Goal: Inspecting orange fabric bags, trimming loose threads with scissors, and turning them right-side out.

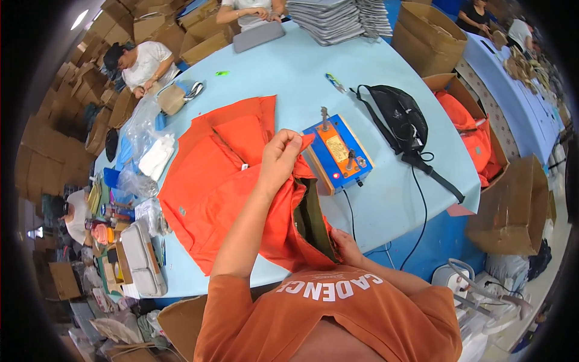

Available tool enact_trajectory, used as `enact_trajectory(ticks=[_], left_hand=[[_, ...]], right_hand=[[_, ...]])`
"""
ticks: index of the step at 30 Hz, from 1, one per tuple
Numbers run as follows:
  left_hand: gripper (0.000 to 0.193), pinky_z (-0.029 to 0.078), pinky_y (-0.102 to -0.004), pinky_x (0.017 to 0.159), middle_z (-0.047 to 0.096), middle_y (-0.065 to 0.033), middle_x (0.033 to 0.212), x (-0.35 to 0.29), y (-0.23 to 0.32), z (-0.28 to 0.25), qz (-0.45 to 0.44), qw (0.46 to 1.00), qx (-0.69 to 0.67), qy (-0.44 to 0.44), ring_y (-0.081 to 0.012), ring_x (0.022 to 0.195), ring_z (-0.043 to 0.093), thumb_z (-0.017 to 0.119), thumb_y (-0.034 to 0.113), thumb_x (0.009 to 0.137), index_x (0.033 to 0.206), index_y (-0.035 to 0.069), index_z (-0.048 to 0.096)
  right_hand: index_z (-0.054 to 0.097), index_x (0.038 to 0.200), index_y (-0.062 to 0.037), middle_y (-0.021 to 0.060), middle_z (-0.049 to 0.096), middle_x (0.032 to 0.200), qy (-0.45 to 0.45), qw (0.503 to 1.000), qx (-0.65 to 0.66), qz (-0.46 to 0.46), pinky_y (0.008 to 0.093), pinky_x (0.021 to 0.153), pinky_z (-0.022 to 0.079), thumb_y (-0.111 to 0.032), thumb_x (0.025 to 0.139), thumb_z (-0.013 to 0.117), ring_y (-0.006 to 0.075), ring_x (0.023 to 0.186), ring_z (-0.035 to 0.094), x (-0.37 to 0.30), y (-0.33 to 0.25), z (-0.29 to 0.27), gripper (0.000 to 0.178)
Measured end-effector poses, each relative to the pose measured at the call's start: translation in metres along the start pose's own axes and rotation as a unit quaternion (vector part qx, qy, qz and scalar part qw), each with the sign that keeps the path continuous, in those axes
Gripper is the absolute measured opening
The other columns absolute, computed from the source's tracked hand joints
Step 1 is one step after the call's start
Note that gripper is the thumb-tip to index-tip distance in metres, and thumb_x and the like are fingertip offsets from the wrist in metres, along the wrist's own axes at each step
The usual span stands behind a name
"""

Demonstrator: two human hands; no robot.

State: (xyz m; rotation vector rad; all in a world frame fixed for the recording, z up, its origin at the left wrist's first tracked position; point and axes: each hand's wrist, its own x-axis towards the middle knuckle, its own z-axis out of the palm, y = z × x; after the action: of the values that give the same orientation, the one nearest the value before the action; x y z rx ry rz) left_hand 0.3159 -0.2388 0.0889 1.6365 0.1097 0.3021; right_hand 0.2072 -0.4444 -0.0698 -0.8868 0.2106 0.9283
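A bright orange fabric bag (235, 208) lies across the near side of the table, its mouth showing an olive lining (315, 223). Raised over the bag, my left hand (281, 160) pinches an orange corner of its edge, close to a small blue machine (353, 160) with an orange top panel and metal posts. Nearer my body, my right hand (346, 246) grips the rim of the opening, its fingers partly hidden. More orange fabric (241, 120) lies flat beyond the bag.
A black waist bag (398, 117) and cables lie right of the machine. Grey folded pieces (325, 21) are stacked at the far edge. Plastic bags, a grey case (143, 259) and white gloves (157, 157) sit at left. Cardboard boxes (508, 205) and co-workers surround the table.
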Motion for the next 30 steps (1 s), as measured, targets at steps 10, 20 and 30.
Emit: enact_trajectory(ticks=[10,20,30], left_hand=[[0.016,0.038,-0.0186,0.055,0.054,0.0011,0.071,0.022,-0.033,0.031,-0.009,0.987,0.12,-0.107,-0.0041,0.062,0.045,0.052,0.011,0.081,0.088,-0.002,0.058],[0.014,0.04,-0.0175,0.058,0.056,0.0013,0.075,0.03,-0.052,0.048,-0.064,0.994,0.051,-0.079,-0.0031,0.065,0.048,0.052,0.009,0.082,0.088,-0.002,0.058],[0.012,0.038,-0.0178,0.055,0.052,0.0038,0.068,0.022,-0.054,0.054,-0.026,0.999,0.021,0.003,-0.0021,0.061,0.043,0.054,0.01,0.081,0.083,-0.002,0.057]], right_hand=[[0.054,0.085,-0.0062,-0.0014,0.054,0.062,0.016,0.998,0.06,0.026,0.0181,0.041,0.034,-0.029,0.088,0.045,0.0059,0.045,0.044,-0.009,-0.015,0.005,0.025],[0.056,0.095,-0.0067,-0.0031,0.056,0.066,-0.03,0.998,0.048,0.024,0.0165,0.038,0.029,-0.028,0.089,0.043,0.0016,0.045,0.041,-0.008,-0.014,-0.004,0.026],[0.053,0.087,-0.0045,-0.0014,0.052,0.06,-0.017,0.999,0.026,0.011,0.0184,0.04,0.032,-0.027,0.089,0.041,0.0058,0.043,0.042,-0.016,-0.028,0.009,0.025]])
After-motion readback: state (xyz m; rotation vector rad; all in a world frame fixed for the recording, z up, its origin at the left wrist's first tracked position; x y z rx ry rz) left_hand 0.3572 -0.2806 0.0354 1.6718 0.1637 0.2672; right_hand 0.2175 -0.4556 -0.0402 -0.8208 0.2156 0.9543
